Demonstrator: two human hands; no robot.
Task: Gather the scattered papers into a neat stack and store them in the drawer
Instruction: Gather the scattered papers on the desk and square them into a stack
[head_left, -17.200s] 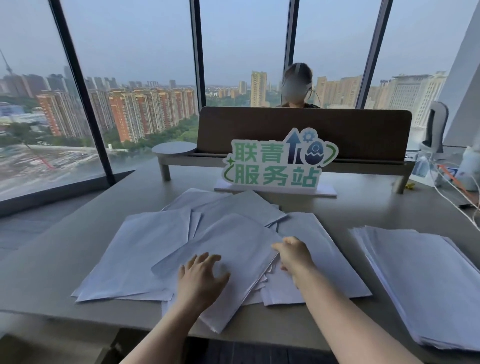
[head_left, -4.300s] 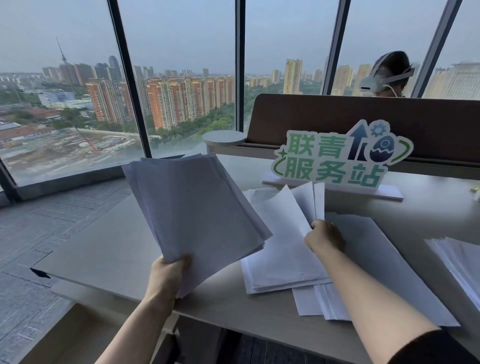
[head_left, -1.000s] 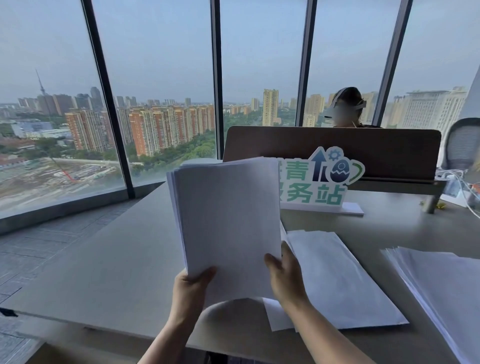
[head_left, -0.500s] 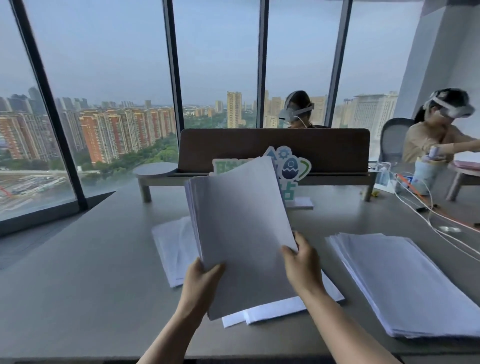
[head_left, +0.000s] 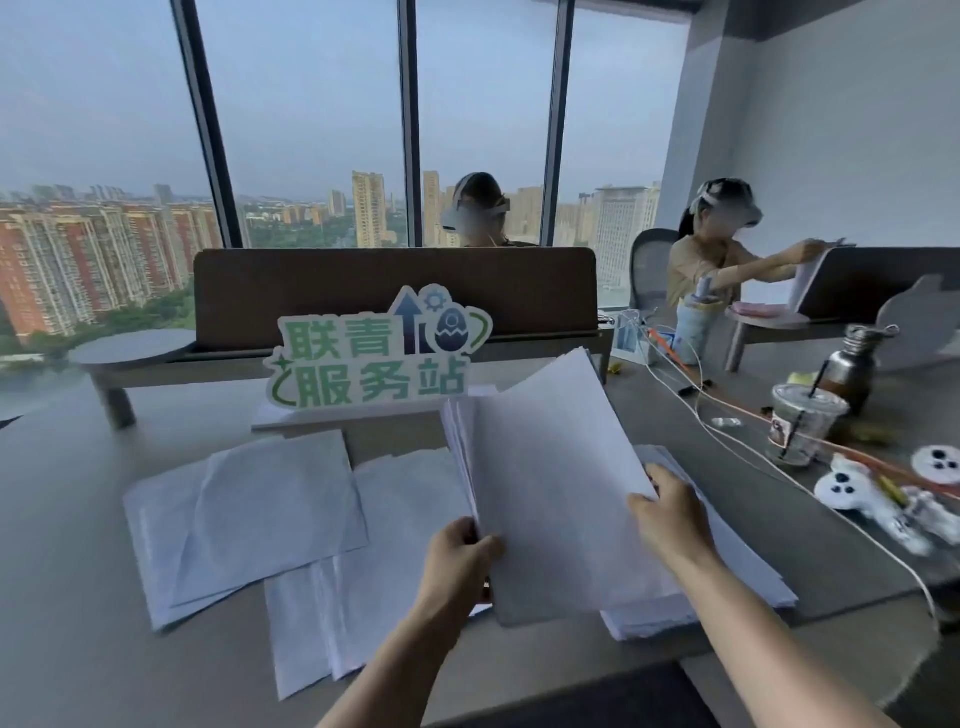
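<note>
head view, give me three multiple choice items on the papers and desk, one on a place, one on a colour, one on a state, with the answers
1. Where does the clear plastic cup with a straw stand on the grey desk?
A. at the right side
B. at the left edge
C. on the loose sheets

2. What colour are the characters on the standing cut-out sign?
A. red
B. green
C. yellow

3. How is the thick bundle of white papers held?
A. lying flat, untouched
B. in the left hand alone
C. gripped by both hands, raised off the desk

Answers:
1 A: the cup stands at the right, beside the metal bottle.
2 B: the characters are green with a white border.
3 C: the left hand grips the lower left corner and the right hand holds the right edge, while loose white sheets lie on the desk.
</note>
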